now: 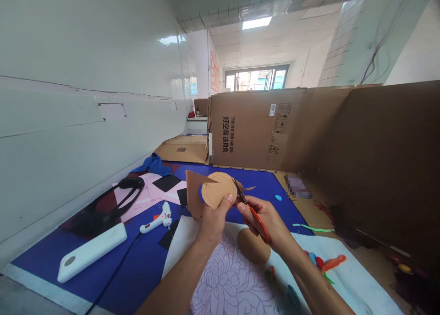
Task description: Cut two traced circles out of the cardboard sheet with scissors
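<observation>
My left hand (215, 219) pinches a piece of brown cardboard (219, 190) with a round outline drawn on it, thumb on top. A partly cut strip stands out from the piece on its left side. In my right hand (263, 214) is a pair of scissors (258, 223) with red handles, and its dark blades lie at the right edge of the cardboard. Below the hands, a cut brown cardboard disc (254, 245) rests on a white sheet with a purple petal line drawing (230, 278).
To the left lie a white glue gun (158, 219), a long white device (92, 252), pink paper (130, 196), black squares (167, 183) and a blue cloth (153, 164). Coloured fibre tufts (333, 263) sit at right. A large cardboard box (254, 132) walls the back.
</observation>
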Tool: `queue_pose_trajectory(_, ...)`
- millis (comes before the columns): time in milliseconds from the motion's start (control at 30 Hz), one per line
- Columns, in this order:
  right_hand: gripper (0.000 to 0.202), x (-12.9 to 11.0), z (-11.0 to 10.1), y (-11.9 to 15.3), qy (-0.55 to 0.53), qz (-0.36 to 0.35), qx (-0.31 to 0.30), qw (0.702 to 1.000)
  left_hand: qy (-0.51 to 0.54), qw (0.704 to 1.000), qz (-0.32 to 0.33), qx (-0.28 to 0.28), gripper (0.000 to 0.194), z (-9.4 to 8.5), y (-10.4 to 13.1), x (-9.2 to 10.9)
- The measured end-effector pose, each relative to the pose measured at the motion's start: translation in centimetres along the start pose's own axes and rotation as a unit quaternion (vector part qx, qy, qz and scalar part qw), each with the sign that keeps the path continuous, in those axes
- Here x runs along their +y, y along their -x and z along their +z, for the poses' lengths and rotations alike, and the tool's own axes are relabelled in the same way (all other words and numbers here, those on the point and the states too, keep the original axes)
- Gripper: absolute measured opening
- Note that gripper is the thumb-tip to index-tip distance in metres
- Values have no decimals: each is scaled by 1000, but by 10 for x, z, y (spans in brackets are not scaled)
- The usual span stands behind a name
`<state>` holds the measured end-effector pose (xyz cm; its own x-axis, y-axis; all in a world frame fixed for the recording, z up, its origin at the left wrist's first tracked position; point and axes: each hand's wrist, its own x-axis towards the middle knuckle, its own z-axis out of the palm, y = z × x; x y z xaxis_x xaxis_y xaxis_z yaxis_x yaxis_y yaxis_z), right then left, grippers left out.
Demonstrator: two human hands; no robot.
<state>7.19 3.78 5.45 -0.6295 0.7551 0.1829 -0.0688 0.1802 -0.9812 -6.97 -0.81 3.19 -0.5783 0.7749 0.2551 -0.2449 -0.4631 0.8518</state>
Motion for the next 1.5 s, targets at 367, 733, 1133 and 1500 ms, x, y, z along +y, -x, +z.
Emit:
queue_pose_trajectory(367,55,-3,0,0,8,-1,4,1000,0,1000,3,-28,52,-1,0,0)
queue_pose_trajectory(733,56,-7,1,2,2,7,4,1000,7,1000,4,-28,52,-1,-1,-1)
queue_pose_trajectory(1133,55,-8,4,3,14,6,12,1000,11,999,4,-42,51,-2,-1,-2)
queue_pose_trajectory(1500,59,-5,0,1,15,2,6,1000,-8,999,7,-32,56,-1,0,1)
